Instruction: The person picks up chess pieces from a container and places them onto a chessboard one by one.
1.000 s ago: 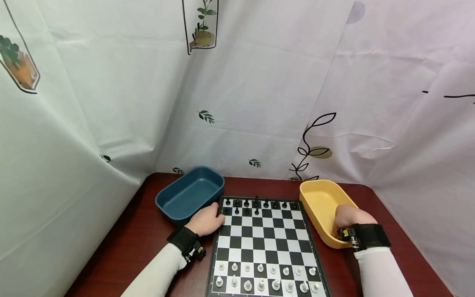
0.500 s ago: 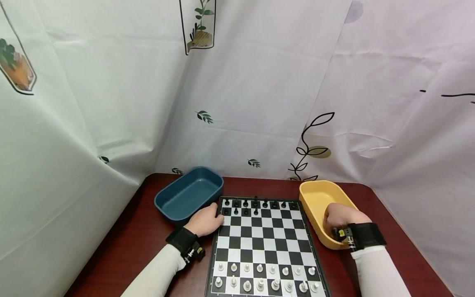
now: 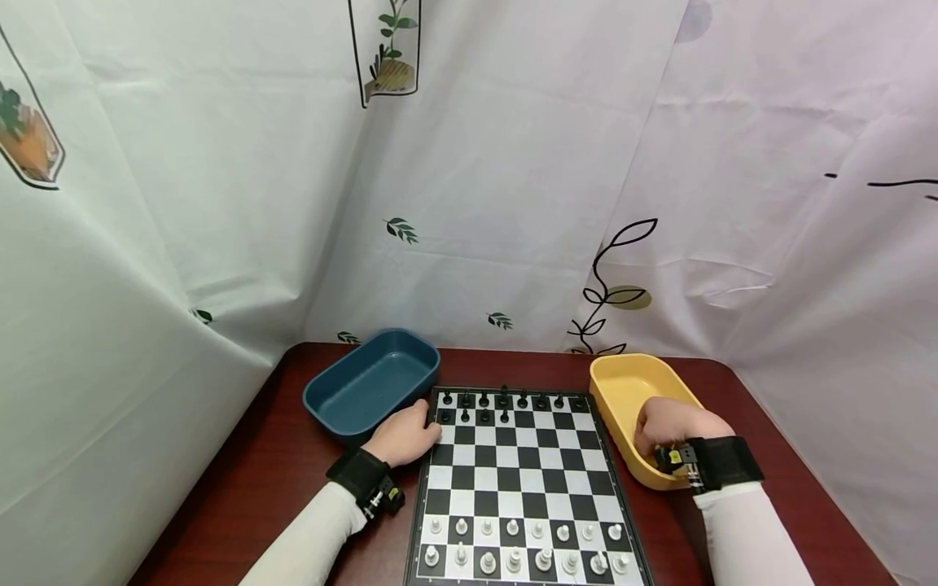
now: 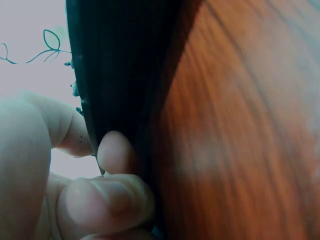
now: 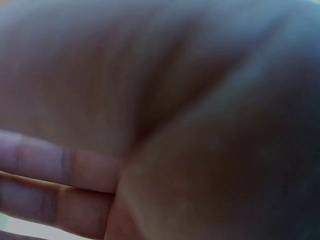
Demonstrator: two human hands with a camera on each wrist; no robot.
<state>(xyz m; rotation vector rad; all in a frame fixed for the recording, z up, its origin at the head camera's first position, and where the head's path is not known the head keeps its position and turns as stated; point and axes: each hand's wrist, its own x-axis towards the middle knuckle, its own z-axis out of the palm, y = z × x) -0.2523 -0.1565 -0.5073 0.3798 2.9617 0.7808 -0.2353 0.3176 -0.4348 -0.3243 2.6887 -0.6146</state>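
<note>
My left hand [image 3: 403, 435] grips the left edge of a black-and-white chessboard [image 3: 517, 460]. In the left wrist view, fingertips [image 4: 116, 152] press against the board's dark side [image 4: 120, 65] while one finger reaches over its top. Black chess pieces [image 3: 504, 399] fill the far row, with several more on the left of the row in front. Two rows of white chess pieces [image 3: 513, 560] stand at the near end. My right hand [image 3: 677, 423] is down inside a yellow tray [image 3: 623, 387]; its fingertips are hidden. The right wrist view shows the palm [image 5: 200, 150] and bent fingers [image 5: 60, 165].
A dark blue tray [image 3: 322, 400] sits behind my left hand, close to the board's far left corner. All of it rests on a reddish-brown table [image 3: 242, 480]. White printed cloth [image 3: 469, 203] hangs around the back and sides.
My right hand has shifted slightly to the left within the yellow tray. My left hand keeps its place at the board's edge. The chess pieces stand unchanged.
</note>
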